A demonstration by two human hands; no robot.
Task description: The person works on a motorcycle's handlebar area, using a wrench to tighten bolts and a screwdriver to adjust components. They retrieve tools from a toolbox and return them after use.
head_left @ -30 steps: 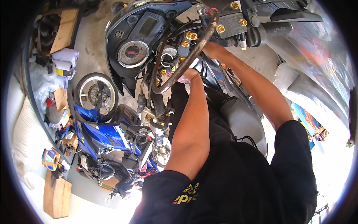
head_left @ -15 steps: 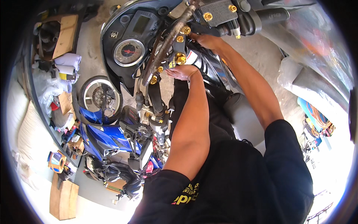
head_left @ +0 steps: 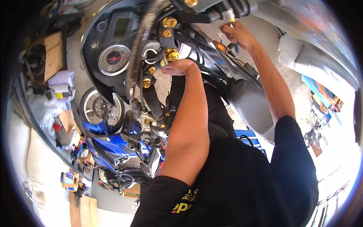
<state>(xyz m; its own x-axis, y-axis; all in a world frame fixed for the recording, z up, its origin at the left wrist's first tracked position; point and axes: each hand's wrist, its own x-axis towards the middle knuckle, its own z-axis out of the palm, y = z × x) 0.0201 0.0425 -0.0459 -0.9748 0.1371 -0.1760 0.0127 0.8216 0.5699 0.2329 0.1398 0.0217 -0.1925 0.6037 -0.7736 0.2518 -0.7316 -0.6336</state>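
Clamp edge (head_left: 167, 42) beside half-curled left hand (head_left: 180, 67), gap (head_left: 208, 29) beside curled right hand (head_left: 239, 34), grips unclear

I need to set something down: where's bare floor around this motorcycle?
Bare concrete shows between the right forearm and plastic sheeting, and between the instrument cluster and wooden board. It's crowded around the left hand, among gold bolts.

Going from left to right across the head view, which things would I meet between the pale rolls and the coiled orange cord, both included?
Pale rolls, round gauge, left hand, right hand, coiled orange cord.
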